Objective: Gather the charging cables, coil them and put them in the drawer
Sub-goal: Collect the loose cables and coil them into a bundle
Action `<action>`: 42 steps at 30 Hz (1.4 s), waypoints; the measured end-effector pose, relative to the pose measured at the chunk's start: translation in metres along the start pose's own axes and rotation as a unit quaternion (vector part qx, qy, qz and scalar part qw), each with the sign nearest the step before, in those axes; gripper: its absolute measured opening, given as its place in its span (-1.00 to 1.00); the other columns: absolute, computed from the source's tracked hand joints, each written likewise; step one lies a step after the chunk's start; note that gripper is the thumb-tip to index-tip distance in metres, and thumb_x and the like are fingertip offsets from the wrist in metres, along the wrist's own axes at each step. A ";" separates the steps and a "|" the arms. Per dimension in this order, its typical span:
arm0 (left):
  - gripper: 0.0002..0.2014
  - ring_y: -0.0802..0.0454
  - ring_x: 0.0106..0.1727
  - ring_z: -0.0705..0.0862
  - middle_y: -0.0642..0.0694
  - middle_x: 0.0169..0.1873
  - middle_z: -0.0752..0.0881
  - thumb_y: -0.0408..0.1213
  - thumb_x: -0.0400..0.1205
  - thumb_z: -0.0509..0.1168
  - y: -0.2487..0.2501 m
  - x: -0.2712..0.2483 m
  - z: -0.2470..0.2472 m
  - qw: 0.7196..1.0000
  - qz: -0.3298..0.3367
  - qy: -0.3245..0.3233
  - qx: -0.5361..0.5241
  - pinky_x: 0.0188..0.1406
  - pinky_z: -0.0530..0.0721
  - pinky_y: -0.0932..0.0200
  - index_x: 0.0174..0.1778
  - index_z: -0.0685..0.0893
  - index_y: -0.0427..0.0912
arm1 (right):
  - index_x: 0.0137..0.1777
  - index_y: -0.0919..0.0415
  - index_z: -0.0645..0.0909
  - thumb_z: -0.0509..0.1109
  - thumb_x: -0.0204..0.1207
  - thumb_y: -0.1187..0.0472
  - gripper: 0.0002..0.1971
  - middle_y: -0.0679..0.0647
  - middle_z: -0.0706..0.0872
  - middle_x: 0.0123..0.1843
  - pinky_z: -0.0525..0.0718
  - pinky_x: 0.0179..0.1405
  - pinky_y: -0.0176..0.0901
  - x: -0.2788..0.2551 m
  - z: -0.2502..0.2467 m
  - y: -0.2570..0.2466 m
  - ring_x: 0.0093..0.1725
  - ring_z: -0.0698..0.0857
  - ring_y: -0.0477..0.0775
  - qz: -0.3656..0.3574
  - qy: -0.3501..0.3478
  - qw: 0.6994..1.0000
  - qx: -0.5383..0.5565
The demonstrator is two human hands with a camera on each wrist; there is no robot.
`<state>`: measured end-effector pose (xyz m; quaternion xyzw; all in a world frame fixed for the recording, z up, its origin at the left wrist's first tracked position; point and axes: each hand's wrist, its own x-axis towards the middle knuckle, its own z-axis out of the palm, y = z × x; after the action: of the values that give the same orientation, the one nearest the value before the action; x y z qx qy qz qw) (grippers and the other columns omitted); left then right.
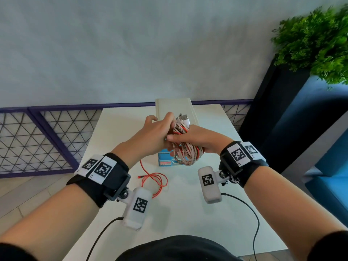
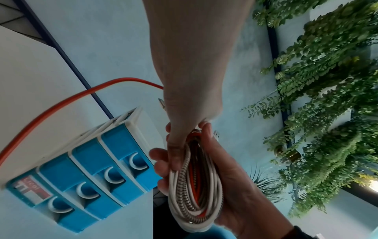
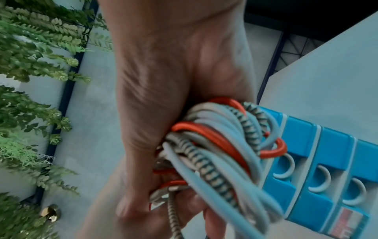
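My right hand (image 1: 197, 138) grips a coil of white, braided and red cables (image 1: 188, 155) above the table, in front of the small drawer unit (image 1: 175, 108). My left hand (image 1: 158, 129) is curled at the coil's top, where plug ends stick up. A loose red cable (image 1: 158, 180) lies looped on the table and runs up into the left hand. The left wrist view shows the left thumb (image 2: 175, 153) lying on the coil (image 2: 194, 186) and the red cable (image 2: 61, 103) arching behind the hand. The unit's blue drawers (image 2: 92, 169) are closed. The coil (image 3: 214, 153) fills the right palm.
The white table (image 1: 197, 204) stands against a pale wall with a purple mesh railing (image 1: 37, 138) on the left. A green plant (image 1: 316, 44) in a dark planter and a blue seat (image 1: 329, 166) stand to the right. Black wires trail from both wrist cameras.
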<state>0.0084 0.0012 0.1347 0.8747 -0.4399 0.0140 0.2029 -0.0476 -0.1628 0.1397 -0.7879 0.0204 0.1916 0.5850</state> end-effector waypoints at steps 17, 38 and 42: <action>-0.30 0.11 0.29 0.65 -0.02 0.40 0.47 -0.46 0.46 0.47 -0.021 -0.003 -0.030 0.889 -0.104 -0.067 -0.441 0.23 0.67 0.16 0.43 0.33 0.09 | -0.11 0.32 0.77 0.47 0.49 0.35 -0.94 0.23 0.78 -0.15 0.71 -0.01 -0.06 -0.005 -0.013 0.016 -0.21 0.74 0.09 0.025 0.020 0.998 0.047; -0.76 0.15 -0.32 0.67 0.04 -0.36 0.65 -0.26 0.71 0.14 0.000 -0.028 0.005 0.743 -0.206 -0.080 -0.632 -0.12 0.75 0.26 0.04 0.73 -0.16 | -0.09 0.19 0.59 0.42 0.58 0.14 -0.88 0.07 0.70 -0.31 0.73 -0.20 -0.07 0.018 0.003 0.026 -0.32 0.71 0.06 -0.030 0.139 0.939 0.313; -0.81 0.18 -0.39 0.69 0.01 -0.37 0.74 -0.25 0.58 0.34 0.014 -0.017 0.005 0.765 -0.224 -0.058 -0.601 -0.36 0.71 0.38 0.00 0.76 -0.27 | -0.23 0.22 0.52 0.29 0.57 -0.16 -0.59 0.07 0.63 -0.54 0.71 -0.41 -0.16 0.012 0.013 0.017 -0.51 0.69 0.05 -0.053 0.054 0.945 0.317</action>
<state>-0.0139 0.0050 0.1312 0.6465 -0.1602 -0.3504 0.6585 -0.0441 -0.1541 0.1168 -0.5709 0.0700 0.1009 0.8118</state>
